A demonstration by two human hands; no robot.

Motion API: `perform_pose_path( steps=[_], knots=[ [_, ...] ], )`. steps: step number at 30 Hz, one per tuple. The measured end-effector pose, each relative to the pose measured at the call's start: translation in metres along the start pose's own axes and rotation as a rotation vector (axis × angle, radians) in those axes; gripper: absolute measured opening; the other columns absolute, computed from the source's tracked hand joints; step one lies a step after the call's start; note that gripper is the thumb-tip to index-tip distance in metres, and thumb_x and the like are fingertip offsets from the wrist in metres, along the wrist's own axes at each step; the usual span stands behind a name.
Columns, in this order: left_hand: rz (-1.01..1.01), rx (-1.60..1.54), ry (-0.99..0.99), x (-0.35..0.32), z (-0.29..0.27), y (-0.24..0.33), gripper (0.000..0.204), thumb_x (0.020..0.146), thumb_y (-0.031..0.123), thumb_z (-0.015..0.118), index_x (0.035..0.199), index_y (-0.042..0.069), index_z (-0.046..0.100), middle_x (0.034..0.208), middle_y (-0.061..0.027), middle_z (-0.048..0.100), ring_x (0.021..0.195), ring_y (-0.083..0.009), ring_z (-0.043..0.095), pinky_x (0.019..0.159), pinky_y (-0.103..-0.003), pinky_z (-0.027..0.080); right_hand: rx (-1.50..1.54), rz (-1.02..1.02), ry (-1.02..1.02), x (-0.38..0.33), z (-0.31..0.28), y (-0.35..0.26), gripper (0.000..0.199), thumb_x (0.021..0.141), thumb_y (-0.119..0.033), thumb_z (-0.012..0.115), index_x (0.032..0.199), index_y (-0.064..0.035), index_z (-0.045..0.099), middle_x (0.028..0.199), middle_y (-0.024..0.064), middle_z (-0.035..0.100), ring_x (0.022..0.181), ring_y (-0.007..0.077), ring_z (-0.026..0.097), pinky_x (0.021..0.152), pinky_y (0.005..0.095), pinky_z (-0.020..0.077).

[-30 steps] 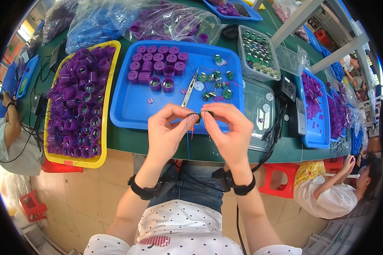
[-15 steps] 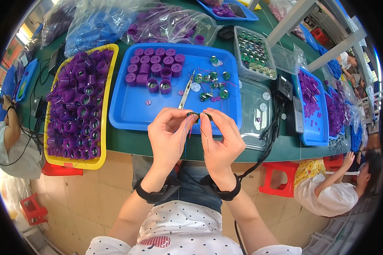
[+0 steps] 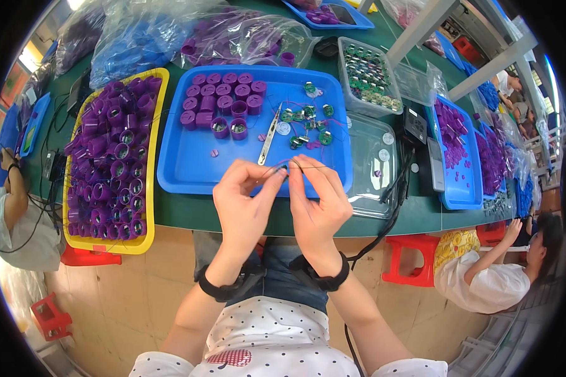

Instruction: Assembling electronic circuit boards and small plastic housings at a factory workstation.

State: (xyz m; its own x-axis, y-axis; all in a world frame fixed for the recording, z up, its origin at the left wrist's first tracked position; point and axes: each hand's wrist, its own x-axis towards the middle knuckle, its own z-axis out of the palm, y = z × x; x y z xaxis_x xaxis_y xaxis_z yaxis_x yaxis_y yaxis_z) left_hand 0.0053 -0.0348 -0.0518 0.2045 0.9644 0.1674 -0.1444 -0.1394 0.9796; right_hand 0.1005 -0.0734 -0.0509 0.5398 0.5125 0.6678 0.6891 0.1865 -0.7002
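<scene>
My left hand [image 3: 246, 196] and my right hand [image 3: 317, 204] meet over the front edge of a blue tray [image 3: 195, 179], fingertips pinched together. Between them is a small green circuit board [image 3: 286, 168] with thin wires, mostly hidden by the fingers. Wires run out sideways past both hands. Metal tweezers [image 3: 269, 139] lie in the tray just beyond my fingers. Right of these are several loose green circuit boards [image 3: 305, 114] with wires and a clear round disc [image 3: 283, 128]. Rows of purple cylindrical cups [image 3: 225, 103] stand at the tray's back left.
A yellow tray [image 3: 151, 207] heaped with purple cups stands left. Back right is a clear box [image 3: 371, 75] of circuit boards; a clear lid [image 3: 365, 195] lies nearer. Another blue tray [image 3: 459, 200] holds purple parts. Black cables [image 3: 393, 217] cross the table edge. People sit on both sides.
The wires that hung down below my fingers now stretch out sideways. The board has turned between my fingertips and shows less. The whole view has shifted slightly.
</scene>
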Motion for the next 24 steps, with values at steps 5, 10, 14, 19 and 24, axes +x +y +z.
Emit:
perform_pose_path(
  steps=[5,10,14,19,24],
  knots=[
    [-0.146,-0.106,0.079,0.009,0.004,0.003,0.006,0.08,-0.003,0.067,0.083,-0.005,0.062,0.083,-0.0089,0.066,0.078,-0.0118,0.064,0.071,-0.023,0.05,0.04,0.163,-0.026,0.027,-0.01,0.017,0.017,0.077,-0.002,0.07,0.094,0.0002,0.069,0.087,0.0118,0.068,0.075,0.0196,0.066,0.069,0.0277,0.0507],
    [-0.098,-0.046,0.024,0.028,0.002,0.005,0.011,0.081,0.002,0.068,0.087,-0.004,0.06,0.079,-0.0103,0.067,0.075,-0.0105,0.063,0.066,-0.02,0.047,0.154,0.378,-0.141,0.062,-0.017,0.028,0.03,0.082,-0.005,0.062,0.111,0.0028,0.061,0.096,0.0183,0.064,0.082,0.0256,0.066,0.071,0.0317,0.0496],
    [-0.152,0.048,-0.045,0.046,0.014,-0.01,0.014,0.081,0.004,0.069,0.088,-0.004,0.06,0.078,-0.0096,0.067,0.074,-0.0099,0.063,0.065,-0.019,0.046,-0.027,0.107,-0.298,0.061,-0.005,0.053,0.057,0.08,-0.005,0.063,0.132,0.004,0.04,0.121,0.0202,0.053,0.101,0.03,0.06,0.081,0.0336,0.05],
    [-0.16,0.084,-0.175,0.058,0.019,-0.033,0.028,0.083,0.002,0.064,0.109,-0.006,0.059,0.09,-0.0112,0.067,0.083,-0.0114,0.062,0.072,-0.02,0.048,0.109,0.239,-0.383,0.059,-0.046,0.052,0.051,0.08,-0.003,0.061,0.128,0.0028,0.046,0.127,0.0179,0.048,0.106,0.0278,0.059,0.087,0.0341,0.0488],
    [-0.136,0.075,-0.218,0.054,0.025,-0.025,0.052,0.083,-0.004,0.059,0.132,-0.006,0.041,0.128,-0.0202,0.049,0.12,-0.0257,0.049,0.098,-0.031,0.04,0.155,0.318,-0.304,0.072,-0.113,0.04,0.034,0.079,-0.004,0.062,0.112,0.0016,0.058,0.115,0.0148,0.055,0.096,0.0238,0.061,0.084,0.0317,0.0489]
  ],
)
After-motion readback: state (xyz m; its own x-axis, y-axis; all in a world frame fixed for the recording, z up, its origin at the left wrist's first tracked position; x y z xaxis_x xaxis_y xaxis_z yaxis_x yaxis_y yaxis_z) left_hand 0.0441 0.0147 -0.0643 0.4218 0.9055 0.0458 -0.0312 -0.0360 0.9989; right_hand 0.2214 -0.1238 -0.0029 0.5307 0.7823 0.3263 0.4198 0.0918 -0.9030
